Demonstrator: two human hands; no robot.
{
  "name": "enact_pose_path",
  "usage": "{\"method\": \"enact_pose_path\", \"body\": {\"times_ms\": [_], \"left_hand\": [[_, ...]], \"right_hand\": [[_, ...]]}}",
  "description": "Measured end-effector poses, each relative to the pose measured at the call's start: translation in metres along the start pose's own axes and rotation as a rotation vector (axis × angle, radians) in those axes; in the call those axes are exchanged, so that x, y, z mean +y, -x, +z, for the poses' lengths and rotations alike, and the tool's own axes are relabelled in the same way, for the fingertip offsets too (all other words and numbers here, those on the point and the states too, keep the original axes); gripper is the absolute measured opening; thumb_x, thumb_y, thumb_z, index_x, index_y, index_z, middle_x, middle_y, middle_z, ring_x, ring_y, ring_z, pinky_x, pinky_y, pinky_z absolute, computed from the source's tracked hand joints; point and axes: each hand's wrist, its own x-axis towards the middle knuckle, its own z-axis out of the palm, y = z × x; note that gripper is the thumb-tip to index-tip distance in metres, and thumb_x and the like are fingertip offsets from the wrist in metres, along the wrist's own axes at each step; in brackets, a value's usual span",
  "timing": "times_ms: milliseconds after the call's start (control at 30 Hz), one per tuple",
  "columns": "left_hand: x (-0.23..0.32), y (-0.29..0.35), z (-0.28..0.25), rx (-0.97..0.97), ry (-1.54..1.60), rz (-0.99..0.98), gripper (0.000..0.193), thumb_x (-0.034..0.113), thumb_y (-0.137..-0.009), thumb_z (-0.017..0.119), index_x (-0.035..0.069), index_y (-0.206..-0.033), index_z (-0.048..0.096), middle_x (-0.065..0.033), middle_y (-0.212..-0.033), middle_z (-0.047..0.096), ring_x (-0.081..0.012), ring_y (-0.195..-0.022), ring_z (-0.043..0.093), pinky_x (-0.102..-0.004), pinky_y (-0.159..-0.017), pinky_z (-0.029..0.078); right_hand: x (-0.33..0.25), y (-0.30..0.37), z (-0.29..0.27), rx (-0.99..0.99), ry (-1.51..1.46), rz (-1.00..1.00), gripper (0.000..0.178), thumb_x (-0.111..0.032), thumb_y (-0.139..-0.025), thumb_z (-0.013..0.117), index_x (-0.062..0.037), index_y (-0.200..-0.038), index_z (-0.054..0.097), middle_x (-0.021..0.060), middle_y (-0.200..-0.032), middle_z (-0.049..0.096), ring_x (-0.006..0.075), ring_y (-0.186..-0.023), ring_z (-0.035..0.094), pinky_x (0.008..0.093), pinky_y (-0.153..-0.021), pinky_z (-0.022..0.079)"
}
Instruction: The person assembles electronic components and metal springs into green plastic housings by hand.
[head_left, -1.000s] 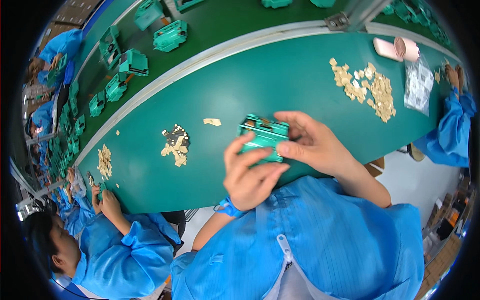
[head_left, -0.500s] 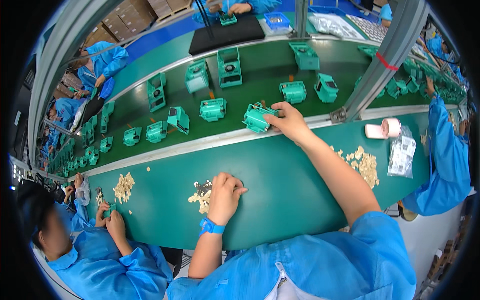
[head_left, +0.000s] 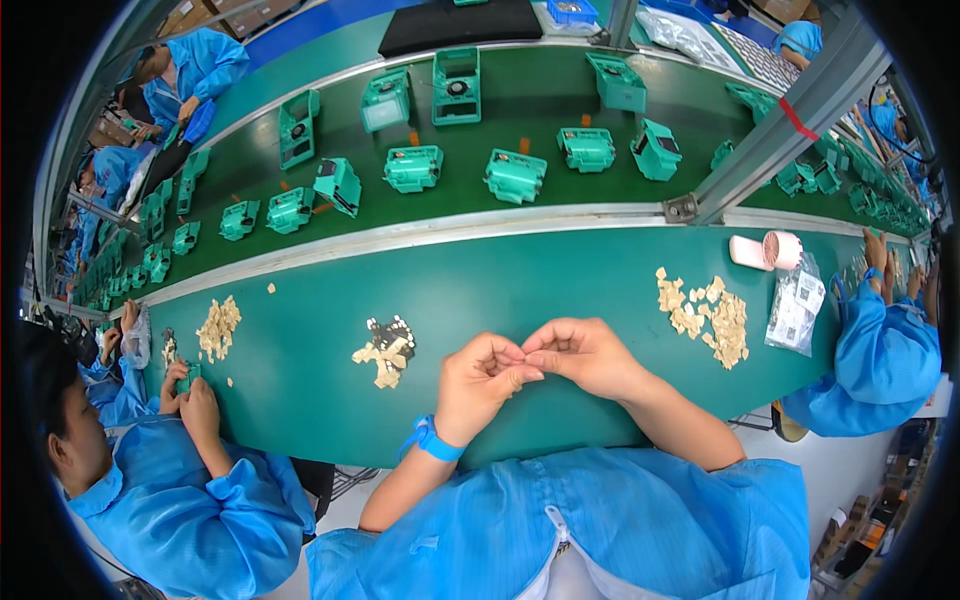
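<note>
My left hand (head_left: 485,382), with a blue band round the wrist, and my right hand (head_left: 585,362) meet fingertip to fingertip above the green table. Thumbs and forefingers of both are pinched together; anything between them is too small or hidden to make out. Left of my left hand lies a small heap of black parts (head_left: 398,338) mixed with cream-coloured flat pieces (head_left: 382,368). Beyond my hands, a green plastic housing (head_left: 515,176) rests on the dark green conveyor belt (head_left: 440,215).
More green housings (head_left: 413,168) stand along the belt behind a metal rail (head_left: 400,248). Cream scraps (head_left: 725,325), a pink handheld fan (head_left: 768,251) and a clear bag (head_left: 797,310) lie at right. A metal post (head_left: 780,115) rises there. A co-worker (head_left: 190,480) sits at left.
My right hand has let go of the green housing, which now sits on the belt, and has come back to my left hand. My left hand has moved right, away from the heap.
</note>
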Motion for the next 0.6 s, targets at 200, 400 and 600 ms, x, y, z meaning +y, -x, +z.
{"method": "enact_pose_path", "body": {"times_ms": [200, 400, 600], "left_hand": [[0.007, 0.002, 0.02, -0.101, 0.149, -0.094, 0.023, -0.001, -0.087, 0.067, 0.0, -0.105, 0.053, -0.0096, -0.088, 0.068, -0.0116, -0.077, 0.066, -0.0237, -0.067, 0.055], [0.002, 0.003, 0.034, -0.018, 0.123, -0.106, 0.022, -0.005, -0.089, 0.061, 0.001, -0.104, 0.046, -0.0124, -0.094, 0.067, -0.0137, -0.081, 0.067, -0.0259, -0.072, 0.056], [0.005, -0.007, 0.056, -0.044, -0.003, -0.06, 0.02, -0.005, -0.089, 0.06, 0.0, -0.102, 0.046, -0.0128, -0.091, 0.069, -0.0144, -0.08, 0.068, -0.0256, -0.068, 0.055]], "right_hand": [[0.005, 0.029, -0.006, 0.181, -0.126, -0.145, 0.017, -0.004, -0.09, 0.065, 0.0, -0.106, 0.06, 0.0054, -0.092, 0.065, 0.0102, -0.084, 0.063, 0.0249, -0.078, 0.052], [0.003, 0.045, -0.009, 0.46, 0.679, -0.527, 0.017, -0.004, -0.08, 0.072, -0.0027, -0.095, 0.064, 0.0074, -0.088, 0.064, 0.0183, -0.077, 0.064, 0.0296, -0.067, 0.052], [0.003, 0.058, -0.019, 0.484, 1.147, -0.779, 0.016, -0.006, -0.073, 0.073, -0.0023, -0.086, 0.064, 0.0068, -0.083, 0.06, 0.0227, -0.067, 0.058, 0.0351, -0.058, 0.046]]}}
